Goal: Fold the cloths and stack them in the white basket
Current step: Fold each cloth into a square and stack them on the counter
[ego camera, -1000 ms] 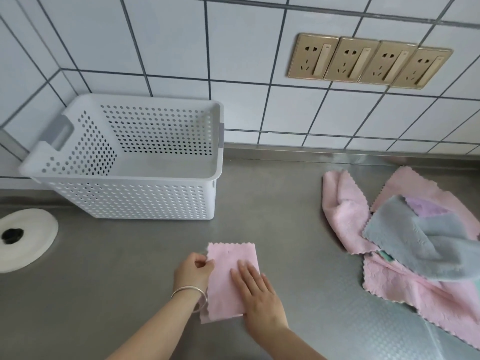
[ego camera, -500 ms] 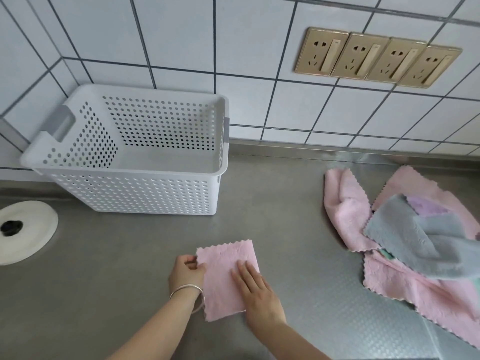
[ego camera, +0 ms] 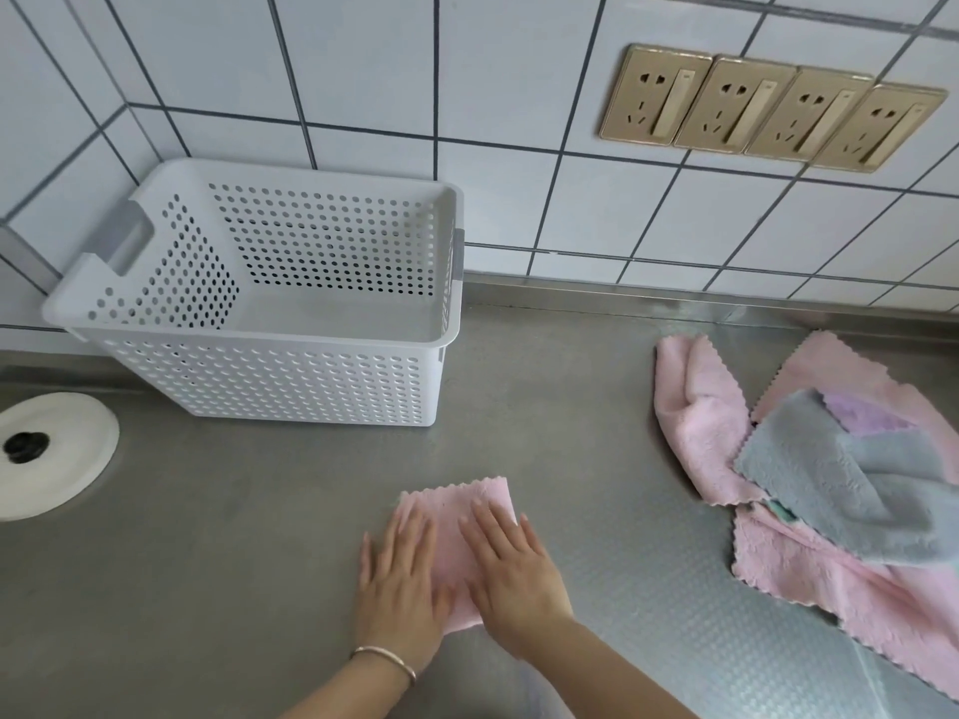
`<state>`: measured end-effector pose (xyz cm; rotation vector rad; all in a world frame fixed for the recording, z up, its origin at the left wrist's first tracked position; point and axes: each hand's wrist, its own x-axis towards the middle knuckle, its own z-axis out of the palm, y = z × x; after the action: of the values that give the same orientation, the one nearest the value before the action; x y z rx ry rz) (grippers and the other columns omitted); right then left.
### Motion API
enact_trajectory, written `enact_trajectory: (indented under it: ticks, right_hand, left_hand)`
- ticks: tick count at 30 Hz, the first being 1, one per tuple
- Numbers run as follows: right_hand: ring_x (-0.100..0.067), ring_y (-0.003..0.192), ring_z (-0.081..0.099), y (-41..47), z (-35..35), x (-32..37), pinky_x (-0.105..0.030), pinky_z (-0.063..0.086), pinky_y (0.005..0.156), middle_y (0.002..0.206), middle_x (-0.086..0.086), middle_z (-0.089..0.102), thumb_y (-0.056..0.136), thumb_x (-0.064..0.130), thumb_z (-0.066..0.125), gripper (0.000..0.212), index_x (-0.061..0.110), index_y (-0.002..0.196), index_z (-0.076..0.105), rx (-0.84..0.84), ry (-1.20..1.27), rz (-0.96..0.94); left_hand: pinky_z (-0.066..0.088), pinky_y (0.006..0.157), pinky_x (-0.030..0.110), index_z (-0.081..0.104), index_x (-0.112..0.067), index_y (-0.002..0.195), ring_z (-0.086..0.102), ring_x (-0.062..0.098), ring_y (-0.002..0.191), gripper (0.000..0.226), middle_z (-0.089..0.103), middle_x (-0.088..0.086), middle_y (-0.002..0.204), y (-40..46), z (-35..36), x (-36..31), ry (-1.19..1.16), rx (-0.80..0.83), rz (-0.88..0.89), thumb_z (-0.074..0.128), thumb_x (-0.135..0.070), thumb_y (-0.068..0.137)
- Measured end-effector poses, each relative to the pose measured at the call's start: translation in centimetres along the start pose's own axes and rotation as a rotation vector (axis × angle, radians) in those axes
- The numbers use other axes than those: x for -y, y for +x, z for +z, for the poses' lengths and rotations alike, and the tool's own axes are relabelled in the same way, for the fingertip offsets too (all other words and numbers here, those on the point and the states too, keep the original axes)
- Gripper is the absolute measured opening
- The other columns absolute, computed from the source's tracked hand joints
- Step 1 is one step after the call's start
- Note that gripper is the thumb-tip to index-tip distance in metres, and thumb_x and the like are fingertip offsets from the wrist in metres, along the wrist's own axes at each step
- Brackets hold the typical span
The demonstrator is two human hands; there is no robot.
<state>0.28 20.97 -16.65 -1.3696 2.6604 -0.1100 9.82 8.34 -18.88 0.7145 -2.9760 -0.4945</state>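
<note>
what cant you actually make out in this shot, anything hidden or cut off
Head view only:
- Folded pink cloth: its near part lies under the left hand and right hand, so its layers cannot be counted.
- Cloth pile: cut off by the right edge, and overlapping cloths hide how many there are.
- White basket: the near wall hides part of its floor.
- White round disc: cut off by the left edge.

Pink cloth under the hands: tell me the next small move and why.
Probably grip the folded pink cloth and lift it into the basket. Both the left hand and right hand press flat on it, it looks fully folded, and the basket looks empty.
</note>
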Motion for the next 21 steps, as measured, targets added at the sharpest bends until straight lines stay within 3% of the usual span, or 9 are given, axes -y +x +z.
enact_trajectory:
  ticks: [2,5,12,17,19,21]
  right_hand:
    - [-0.024,0.138,0.023,-0.5,1.5,-0.1,-0.039,0.009,0.109,0.143,-0.004,0.045,0.091,0.039,0.028,0.054,0.014,0.135,0.046,0.001,-0.018,-0.03]
    - [-0.022,0.141,0.011,-1.2,2.6,-0.3,-0.041,0.009,0.109,0.152,-0.002,0.027,0.093,0.041,0.027,0.059,0.017,0.146,0.026,-0.004,-0.006,0.013]
    - [-0.019,0.145,0.0,-0.9,3.4,-1.3,-0.04,0.006,0.113,0.153,-0.001,0.012,0.088,0.045,0.034,0.07,0.017,0.148,0.012,-0.057,0.002,0.118]
    - [-0.018,0.145,0.001,0.8,2.7,-4.0,-0.041,0.006,0.113,0.156,0.001,0.005,0.086,0.047,0.035,0.071,0.017,0.147,0.013,-0.016,0.045,0.205]
    - [-0.018,0.145,0.001,2.3,2.2,-5.6,-0.041,0.006,0.113,0.156,0.001,0.006,0.087,0.047,0.034,0.072,0.017,0.148,0.012,-0.009,0.046,0.22]
    - [-0.018,0.146,-0.003,4.5,1.9,-7.2,-0.041,0.006,0.113,0.156,0.001,0.018,0.085,0.047,0.035,0.071,0.015,0.148,0.02,-0.009,0.042,0.22]
  left_hand:
    - [0.005,0.114,0.045,0.006,-0.018,0.148,-0.001,0.014,0.145,0.071,0.006,-0.001,0.157,-0.9,1.3,0.3,0.039,0.024,0.061,0.027,-0.047,0.086]
    - [0.003,0.113,0.047,-0.003,-0.017,0.147,-0.006,0.013,0.145,0.066,-0.009,-0.002,0.157,-1.0,1.9,0.9,0.063,0.072,0.047,0.005,-0.051,0.092]
    - [0.004,0.113,0.047,-0.001,-0.019,0.148,-0.005,0.014,0.145,0.066,-0.005,-0.001,0.157,1.7,2.1,0.2,0.109,0.127,0.092,0.007,-0.052,0.092]
    - [0.005,0.112,0.047,0.03,-0.018,0.14,-0.007,0.013,0.145,0.063,-0.004,-0.002,0.157,6.0,2.2,-1.6,0.174,0.154,0.179,0.027,-0.053,0.087]
    - [0.004,0.112,0.046,0.034,-0.018,0.137,-0.009,0.012,0.145,0.067,-0.006,-0.003,0.157,8.4,2.2,-2.3,0.187,0.155,0.195,0.035,-0.052,0.08]
    - [0.004,0.112,0.046,0.034,-0.018,0.136,-0.011,0.012,0.145,0.066,0.008,-0.002,0.158,11.1,2.1,-2.9,0.212,0.158,0.198,0.034,-0.051,0.079]
